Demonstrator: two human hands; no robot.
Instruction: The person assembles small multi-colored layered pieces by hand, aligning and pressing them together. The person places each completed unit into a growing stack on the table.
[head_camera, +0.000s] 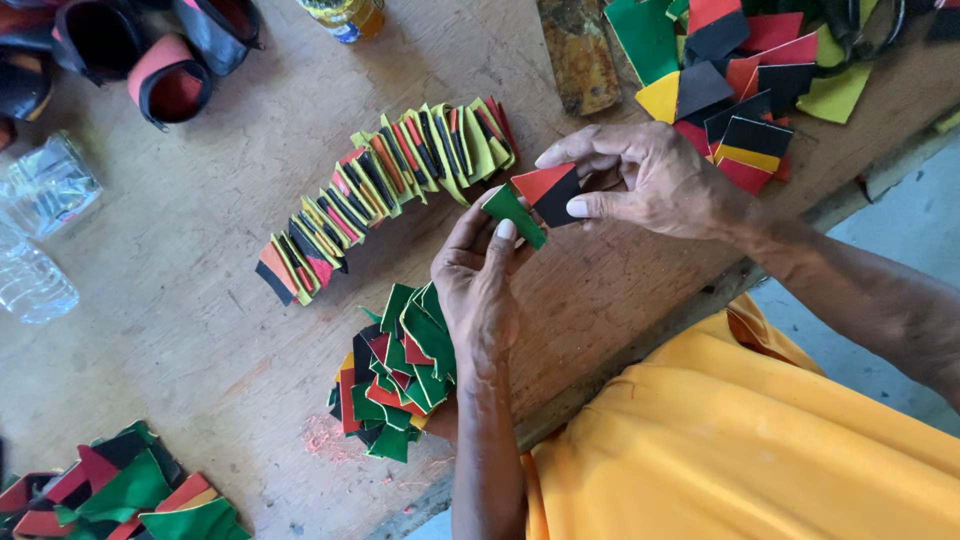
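My left hand (478, 285) pinches a small green piece (514, 214) between thumb and fingers above the wooden table (200, 320). Just to its right, my right hand (650, 180) grips a red and black piece (546, 190), and the two pieces touch at their edges. Under my left wrist lies a loose heap of green and red pieces (395, 370). Beyond the hands, a long curved row of stacked red, black, yellow and green pieces (385, 190) stands on edge.
More coloured pieces lie in a pile (740, 80) at the back right and another (120, 495) at the front left. Clear plastic bottles (40, 230), dark sandal straps (150, 50) and a glass jar (345, 15) sit along the far side. The table edge (640, 345) runs diagonally by my yellow shirt.
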